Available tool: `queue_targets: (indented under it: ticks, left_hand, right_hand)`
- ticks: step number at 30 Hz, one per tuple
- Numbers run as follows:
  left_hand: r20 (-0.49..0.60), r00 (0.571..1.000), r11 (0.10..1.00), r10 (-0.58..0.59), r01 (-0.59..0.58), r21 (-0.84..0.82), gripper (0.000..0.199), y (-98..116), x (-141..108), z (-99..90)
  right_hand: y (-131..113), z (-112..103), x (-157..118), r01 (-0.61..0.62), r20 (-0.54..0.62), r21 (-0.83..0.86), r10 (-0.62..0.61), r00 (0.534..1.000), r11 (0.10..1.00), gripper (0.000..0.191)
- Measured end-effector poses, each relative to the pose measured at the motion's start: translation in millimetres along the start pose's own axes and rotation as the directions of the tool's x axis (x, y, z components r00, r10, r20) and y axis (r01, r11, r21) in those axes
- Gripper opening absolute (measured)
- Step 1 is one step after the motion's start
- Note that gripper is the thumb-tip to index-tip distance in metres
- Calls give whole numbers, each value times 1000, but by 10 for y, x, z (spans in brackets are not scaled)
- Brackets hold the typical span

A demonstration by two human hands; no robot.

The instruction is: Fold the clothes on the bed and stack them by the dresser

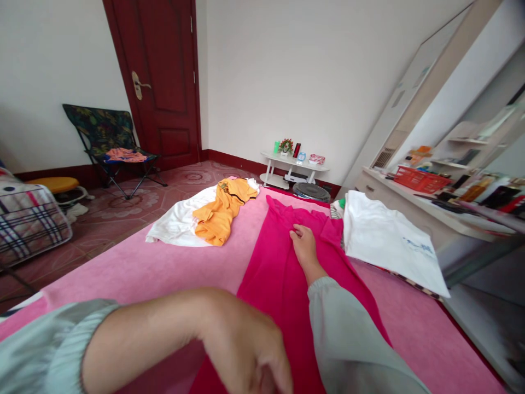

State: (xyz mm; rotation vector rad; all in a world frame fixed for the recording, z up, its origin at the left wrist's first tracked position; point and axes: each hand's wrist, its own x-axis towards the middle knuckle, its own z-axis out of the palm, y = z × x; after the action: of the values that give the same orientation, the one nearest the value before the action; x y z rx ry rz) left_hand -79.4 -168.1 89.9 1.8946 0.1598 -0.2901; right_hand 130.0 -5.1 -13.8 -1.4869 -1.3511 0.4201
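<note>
A long magenta garment [270, 262] lies spread lengthwise on the pink bed cover [164, 273], with creases in its upper part. My right hand [305, 249] reaches to its far part, fingers curled closed against the cloth. Low in the view, my left hand [241, 345] bends over the near part of the garment, its fingers curled in. The frame's bottom edge cuts off those fingertips, so what they grip is hidden. Both forearms wear pale green sleeves. Left of the garment lie an orange shirt [223, 213] and a white garment [174, 221].
A folded white T-shirt [381, 230] tops a pile at the bed's right edge. Beyond it, a dresser holds a red basket [420, 179] and bottles. A small white table [293, 160] stands by the far wall. A folding chair [102, 131] is near the door [158, 71].
</note>
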Motion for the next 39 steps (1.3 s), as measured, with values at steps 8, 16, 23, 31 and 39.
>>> queue_targets:
  ticks: [8,16,23,31,39]
  left_hand:
    - [-957,287,731,-52,664,159,54,-675,558,-1172]
    - [-958,284,604,-38,770,204,60,-1149,817,-1176]
    - [-962,274,606,19,762,229,62,-1180,803,-1196]
    - [-969,242,613,55,758,224,58,-1194,811,-1187]
    - [-960,257,627,114,730,270,51,-1203,812,-1175]
  right_hand:
    - [94,-21,21,81,-8,-22,-82,997,996,45]
    - [165,-46,438,-158,-16,-132,158,987,979,47]
    - [118,138,955,-114,-17,-322,114,993,940,49]
    - [27,70,883,111,25,-362,-110,994,926,35]
    - [73,-165,546,-12,-84,-698,-65,994,716,33]
